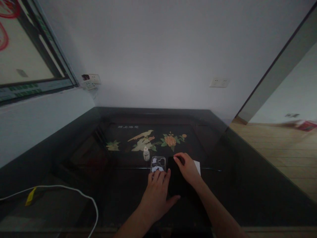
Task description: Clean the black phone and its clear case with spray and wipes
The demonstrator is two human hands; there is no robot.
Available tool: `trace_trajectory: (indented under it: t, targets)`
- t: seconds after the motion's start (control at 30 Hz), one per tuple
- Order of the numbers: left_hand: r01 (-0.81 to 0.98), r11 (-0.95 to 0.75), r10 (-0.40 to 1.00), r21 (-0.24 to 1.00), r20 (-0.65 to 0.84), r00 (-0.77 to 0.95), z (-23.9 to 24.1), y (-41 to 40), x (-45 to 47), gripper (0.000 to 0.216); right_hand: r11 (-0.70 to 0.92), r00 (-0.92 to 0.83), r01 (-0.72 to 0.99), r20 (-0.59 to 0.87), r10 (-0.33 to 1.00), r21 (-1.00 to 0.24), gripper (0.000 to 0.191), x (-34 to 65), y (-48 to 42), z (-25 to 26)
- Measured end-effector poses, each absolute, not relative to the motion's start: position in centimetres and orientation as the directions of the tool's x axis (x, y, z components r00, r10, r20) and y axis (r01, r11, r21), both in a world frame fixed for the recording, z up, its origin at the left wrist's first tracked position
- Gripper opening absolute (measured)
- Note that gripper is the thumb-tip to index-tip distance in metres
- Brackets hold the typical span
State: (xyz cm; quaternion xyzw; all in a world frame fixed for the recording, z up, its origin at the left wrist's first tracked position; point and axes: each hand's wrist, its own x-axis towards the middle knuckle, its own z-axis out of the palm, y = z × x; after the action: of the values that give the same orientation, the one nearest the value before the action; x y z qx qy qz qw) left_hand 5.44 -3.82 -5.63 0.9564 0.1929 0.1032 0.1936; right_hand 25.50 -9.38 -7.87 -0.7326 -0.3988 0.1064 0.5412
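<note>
A clear phone case (158, 162) with white and dark patches lies on the dark glossy table. My left hand (156, 190) rests over its near end, fingers stretched forward and thumb out to the right. Just right of the case is a flat black rectangular thing (174, 177), hard to tell from the dark tabletop. At its far edge, my right hand (187, 167) pinches with thumb and index finger. A small clear bottle with a white cap (146, 154) stands upright beyond the case, to its left. Partly hidden behind my right hand lies something white and flat (197, 166).
The dark table (223, 191) bears a bird-and-flower picture (143, 140) and meets the wall at its far edge. A white cable (74, 189) with a yellow tag (30, 196) curves at the near left. Wall sockets (219, 82) sit above; wooden floor (279, 155) shows right.
</note>
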Motion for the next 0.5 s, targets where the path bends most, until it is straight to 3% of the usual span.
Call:
trace_trajectory:
  t: [0.23, 0.5]
  targets:
    - [0.342, -0.845, 0.411, 0.411, 0.090, 0.907, -5.1, -3.9, 5.5, 0.081, -0.121, 0.645, 0.516, 0.292, 0.707, -0.848, 0.011, 25.8, -9.4, -8.1]
    - [0.348, -0.865, 0.413, 0.361, 0.121, 0.903, -5.4, -3.7, 5.5, 0.080, -0.278, 0.589, 0.692, 0.298, 0.751, -0.666, 0.019, 26.5, -9.3, -9.3]
